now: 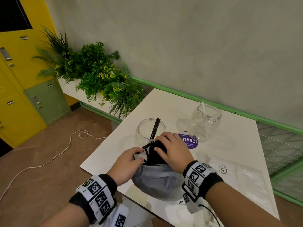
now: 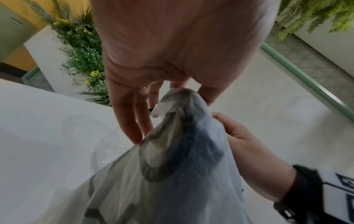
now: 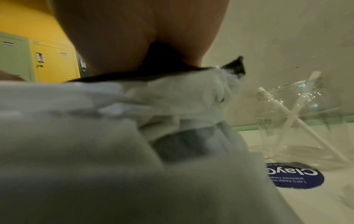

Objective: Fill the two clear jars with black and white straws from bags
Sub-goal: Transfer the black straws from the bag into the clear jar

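A grey plastic bag (image 1: pixel 157 179) of black straws (image 1: pixel 155 154) hangs over the table's near edge. My left hand (image 1: pixel 141 154) pinches the bag's mouth edge (image 2: pixel 172 97). My right hand (image 1: pixel 158 143) is curled over the bundle of black straws (image 3: pixel 161 60) at the bag's (image 3: pixel 114 136) opening. Just beyond my hands stands a clear jar (image 1: pixel 144 128) holding a few black straws (image 1: pixel 155 126). A second clear jar (image 1: pixel 211 118) stands farther right with white straws (image 1: pixel 204 118) in it; it also shows in the right wrist view (image 3: pixel 306 136).
A purple round sticker (image 1: pixel 191 142) lies on the white table (image 1: pixel 172 105) between the jars. A flat clear bag with an XL mark (image 1: pixel 222 169) lies to the right. Plants (image 1: pixel 98 76) and yellow lockers (image 1: pixel 16 79) stand at the left, and a white cable (image 1: pixel 49 159) crosses the floor.
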A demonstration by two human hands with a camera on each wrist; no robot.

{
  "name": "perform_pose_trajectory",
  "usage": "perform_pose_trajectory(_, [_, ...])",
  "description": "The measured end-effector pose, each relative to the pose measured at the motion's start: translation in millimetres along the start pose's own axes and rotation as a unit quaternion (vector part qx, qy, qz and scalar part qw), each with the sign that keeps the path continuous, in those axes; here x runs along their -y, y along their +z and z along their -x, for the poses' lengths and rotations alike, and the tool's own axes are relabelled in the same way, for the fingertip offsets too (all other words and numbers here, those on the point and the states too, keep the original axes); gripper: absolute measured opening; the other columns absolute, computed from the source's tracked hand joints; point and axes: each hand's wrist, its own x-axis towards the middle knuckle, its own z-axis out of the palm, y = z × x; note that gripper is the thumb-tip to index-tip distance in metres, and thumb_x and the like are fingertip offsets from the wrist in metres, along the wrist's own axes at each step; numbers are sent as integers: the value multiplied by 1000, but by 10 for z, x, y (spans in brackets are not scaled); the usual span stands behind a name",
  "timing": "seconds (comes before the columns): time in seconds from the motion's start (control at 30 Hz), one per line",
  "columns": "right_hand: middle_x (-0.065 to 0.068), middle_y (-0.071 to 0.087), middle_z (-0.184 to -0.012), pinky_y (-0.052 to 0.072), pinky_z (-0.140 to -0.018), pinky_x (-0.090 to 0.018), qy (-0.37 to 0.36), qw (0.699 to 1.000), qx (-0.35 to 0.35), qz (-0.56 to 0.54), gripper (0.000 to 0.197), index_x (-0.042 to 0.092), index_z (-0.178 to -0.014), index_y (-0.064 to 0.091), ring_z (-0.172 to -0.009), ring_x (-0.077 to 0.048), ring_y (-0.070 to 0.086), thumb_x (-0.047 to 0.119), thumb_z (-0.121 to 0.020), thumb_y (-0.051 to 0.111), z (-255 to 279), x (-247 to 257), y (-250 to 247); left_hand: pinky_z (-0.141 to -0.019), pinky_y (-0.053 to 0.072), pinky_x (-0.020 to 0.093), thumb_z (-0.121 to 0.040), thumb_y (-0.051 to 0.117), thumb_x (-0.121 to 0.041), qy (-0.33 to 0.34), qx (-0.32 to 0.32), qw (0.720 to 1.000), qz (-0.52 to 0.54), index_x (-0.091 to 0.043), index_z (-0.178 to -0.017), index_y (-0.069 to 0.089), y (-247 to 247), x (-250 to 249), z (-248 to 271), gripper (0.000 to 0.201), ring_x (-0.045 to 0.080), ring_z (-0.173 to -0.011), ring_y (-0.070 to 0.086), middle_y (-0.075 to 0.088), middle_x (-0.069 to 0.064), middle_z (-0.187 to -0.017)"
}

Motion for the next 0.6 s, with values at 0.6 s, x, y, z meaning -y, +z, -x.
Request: perform_pose_trajectory(0.6, [7, 57, -120, 50, -82, -44, -13, 998, -55, -15, 40, 25, -120, 58, -106, -21, 51, 48, -90, 43, 5, -12, 53, -82, 32, 2, -76, 75, -42, 61, 65, 993, -77, -42, -125, 46, -30, -44, 182, 57, -3, -108, 47, 38, -18, -128])
